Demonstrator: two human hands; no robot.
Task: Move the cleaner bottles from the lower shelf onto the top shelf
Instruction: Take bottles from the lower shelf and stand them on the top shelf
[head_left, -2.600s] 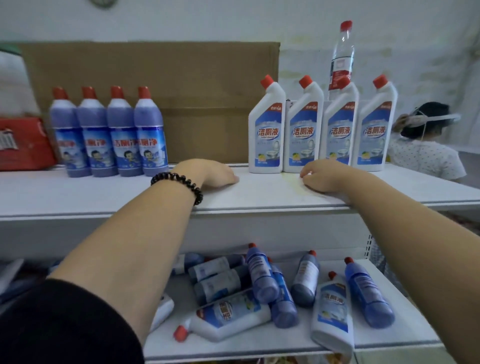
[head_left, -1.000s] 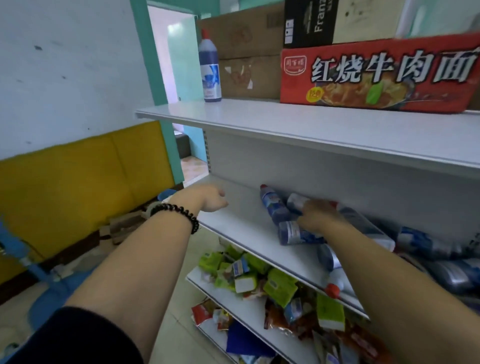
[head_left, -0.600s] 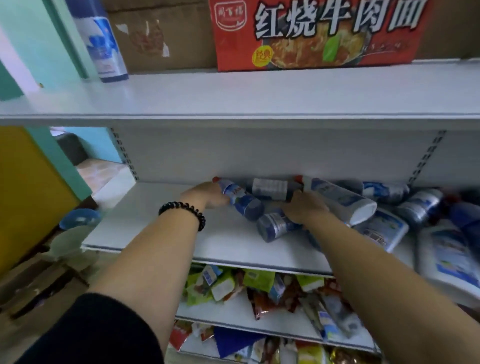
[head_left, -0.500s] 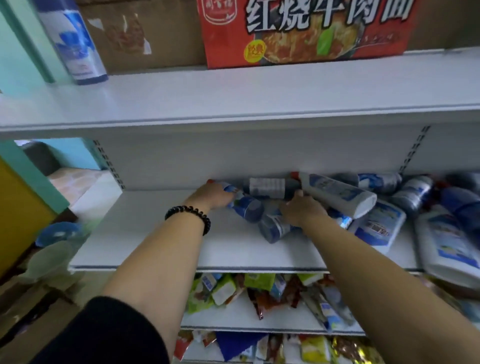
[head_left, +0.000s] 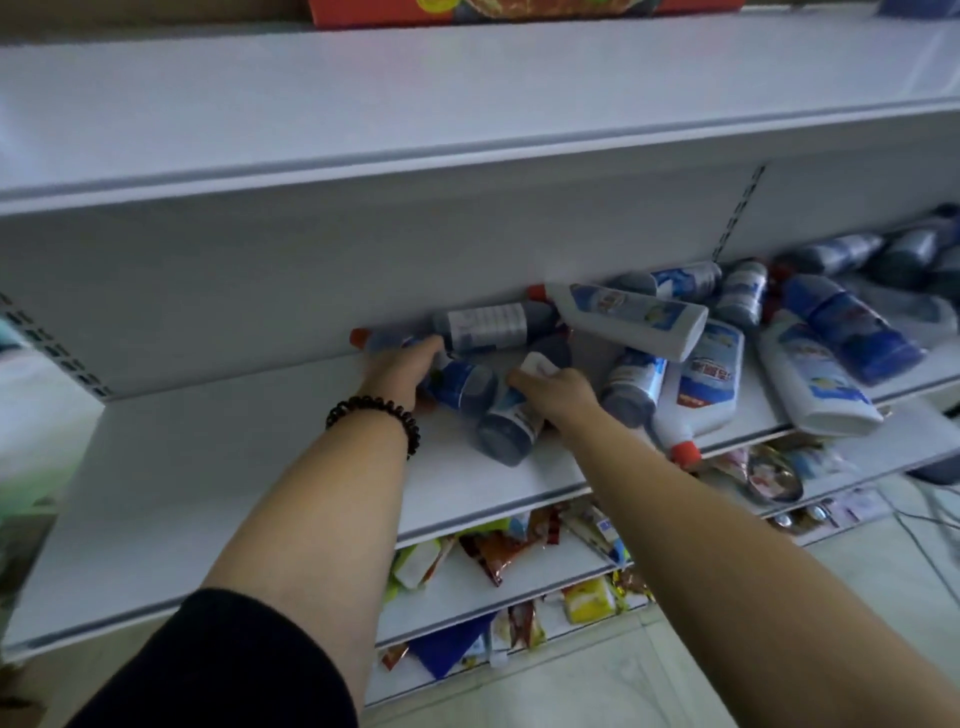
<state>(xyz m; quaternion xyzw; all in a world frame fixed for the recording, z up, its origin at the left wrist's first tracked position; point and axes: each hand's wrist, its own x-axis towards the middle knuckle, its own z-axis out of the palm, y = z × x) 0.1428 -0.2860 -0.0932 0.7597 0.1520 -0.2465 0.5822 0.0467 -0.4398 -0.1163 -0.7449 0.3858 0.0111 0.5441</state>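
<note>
Several cleaner bottles lie in a heap on the lower shelf (head_left: 249, 467), both blue and white ones with red caps. My left hand (head_left: 402, 371) is closed around a lying blue bottle (head_left: 457, 382) whose red cap points left. My right hand (head_left: 556, 387) grips another blue bottle (head_left: 506, 431) that lies with its base toward me. A white bottle (head_left: 631, 319) rests on top of the heap behind my right hand. The top shelf (head_left: 363, 98) runs above, white and bare across its front.
A red carton (head_left: 519, 8) sits at the back of the top shelf. More bottles (head_left: 815, 374) are piled at the right of the lower shelf. Snack packets (head_left: 493, 556) fill the shelves underneath. The lower shelf's left half holds nothing.
The view has tilted down and right. Both hands have settled on the two blue bottles, which lie about where they were; the right hand's fingers now wrap over its bottle.
</note>
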